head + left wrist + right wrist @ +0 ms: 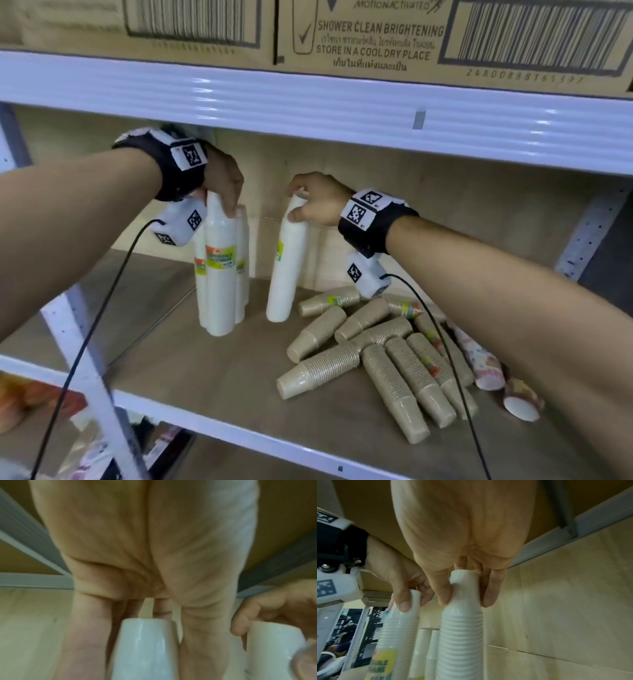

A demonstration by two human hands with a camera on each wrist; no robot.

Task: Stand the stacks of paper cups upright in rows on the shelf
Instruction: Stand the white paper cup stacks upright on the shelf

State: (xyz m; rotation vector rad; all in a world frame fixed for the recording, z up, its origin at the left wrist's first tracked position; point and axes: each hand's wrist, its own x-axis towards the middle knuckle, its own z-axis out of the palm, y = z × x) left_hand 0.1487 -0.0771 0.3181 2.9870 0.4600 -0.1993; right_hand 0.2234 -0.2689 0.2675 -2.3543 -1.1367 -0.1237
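Daylight shows between the right hand, which grips a nearly upright white stack by its top at mid-frame, and the standing white cluster whose front stack's top the left hand grips on the shelf.

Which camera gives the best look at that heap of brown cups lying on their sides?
The head view: the heap of brown cups lies in full sight on the shelf, right of the standing white stacks. Neither wrist view shows the heap, only hands gripping white stacks.
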